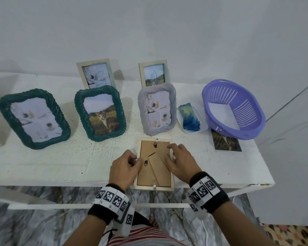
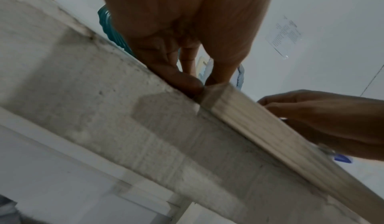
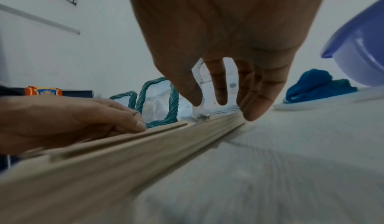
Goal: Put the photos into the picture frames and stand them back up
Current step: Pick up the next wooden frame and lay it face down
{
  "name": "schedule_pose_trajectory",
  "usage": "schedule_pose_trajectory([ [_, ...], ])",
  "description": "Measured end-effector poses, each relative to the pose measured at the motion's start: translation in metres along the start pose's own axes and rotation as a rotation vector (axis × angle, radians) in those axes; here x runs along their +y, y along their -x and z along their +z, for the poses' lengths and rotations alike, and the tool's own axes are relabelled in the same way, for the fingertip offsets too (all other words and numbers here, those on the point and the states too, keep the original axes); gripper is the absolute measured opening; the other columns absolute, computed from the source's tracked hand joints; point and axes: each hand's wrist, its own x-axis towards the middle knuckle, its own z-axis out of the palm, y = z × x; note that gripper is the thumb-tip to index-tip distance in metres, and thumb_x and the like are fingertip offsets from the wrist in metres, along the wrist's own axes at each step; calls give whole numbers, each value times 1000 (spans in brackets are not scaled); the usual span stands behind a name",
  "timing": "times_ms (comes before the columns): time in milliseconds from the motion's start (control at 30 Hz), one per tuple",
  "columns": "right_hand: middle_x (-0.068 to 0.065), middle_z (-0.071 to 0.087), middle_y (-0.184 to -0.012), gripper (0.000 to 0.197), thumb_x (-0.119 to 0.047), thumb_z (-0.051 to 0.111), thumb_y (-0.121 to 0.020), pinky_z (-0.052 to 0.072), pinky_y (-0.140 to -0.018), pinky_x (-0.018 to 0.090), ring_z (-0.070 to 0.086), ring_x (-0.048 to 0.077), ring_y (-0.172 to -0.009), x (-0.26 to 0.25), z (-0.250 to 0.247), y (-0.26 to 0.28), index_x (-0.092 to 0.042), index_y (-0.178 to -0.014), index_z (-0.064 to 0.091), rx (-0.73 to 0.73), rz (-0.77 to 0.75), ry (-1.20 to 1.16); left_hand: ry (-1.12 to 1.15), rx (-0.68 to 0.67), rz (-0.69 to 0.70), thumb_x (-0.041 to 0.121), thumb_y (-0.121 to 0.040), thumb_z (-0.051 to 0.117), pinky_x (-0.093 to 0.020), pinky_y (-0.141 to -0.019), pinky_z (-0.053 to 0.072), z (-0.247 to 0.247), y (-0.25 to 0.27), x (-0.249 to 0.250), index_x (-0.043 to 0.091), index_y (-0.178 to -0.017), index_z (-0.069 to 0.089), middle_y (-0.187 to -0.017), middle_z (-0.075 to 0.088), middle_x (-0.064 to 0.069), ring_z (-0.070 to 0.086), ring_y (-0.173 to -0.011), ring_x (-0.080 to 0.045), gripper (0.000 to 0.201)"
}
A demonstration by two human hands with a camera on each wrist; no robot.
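A light wooden frame (image 1: 146, 176) lies face down at the table's front edge, its brown backing board and folded stand facing up. My left hand (image 1: 136, 159) has its fingers curled at the frame's left edge, where thumb and forefinger pinch it. In the left wrist view the left hand (image 2: 187, 79) presses on the frame (image 2: 270, 120) at a corner. My right hand (image 1: 172, 154) lies with spread fingers over the frame's right edge. In the right wrist view the right hand's (image 3: 224, 99) straight fingertips touch the frame's rim (image 3: 145, 145). A loose photo (image 1: 227, 142) lies at the right.
Three frames with photos stand mid-table: two green (image 1: 34, 119) (image 1: 100, 112) and one grey (image 1: 157, 110). Behind them stand two pale wooden frames (image 1: 96, 73) (image 1: 153, 72). At the right are a blue cloth (image 1: 190, 118) on a white tray and a purple basket (image 1: 208, 96).
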Motion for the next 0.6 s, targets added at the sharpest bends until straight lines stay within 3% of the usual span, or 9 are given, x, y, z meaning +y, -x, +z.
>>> schedule_pose_trajectory([
  [133, 10, 48, -115, 36, -35, 54, -93, 47, -82, 39, 46, 28, -105, -12, -6, -30, -10, -119, 55, 25, 31, 199, 19, 0, 35, 32, -84, 74, -25, -68, 46, 0, 3, -4, 23, -91, 61, -71, 64, 11, 61, -71, -6, 18],
  [267, 10, 49, -123, 45, -46, 52, -92, 46, -88, 40, 42, 29, -114, -20, -7, -61, -11, -121, 55, -116, 70, 308, 46, -11, 37, 33, -83, 75, -25, -67, 48, -1, 2, -6, 25, -93, 62, -69, 65, 11, 61, -69, -4, 18],
  [467, 10, 53, -124, 37, -39, 52, -91, 44, -88, 39, 44, 33, -110, -21, -1, -75, -10, -113, 59, -192, 27, 370, 55, -21, 50, 36, -82, 75, -25, -66, 49, -1, 3, -9, 27, -89, 60, -70, 66, 10, 61, -67, -3, 19],
  [600, 8, 62, -110, 22, -26, 53, -91, 48, -84, 36, 56, 30, -102, -13, -8, -83, -12, -100, 67, -187, -23, 297, 56, -30, 85, 35, -82, 75, -25, -65, 49, 0, 1, -14, 27, -89, 59, -70, 66, 11, 60, -66, -3, 20],
])
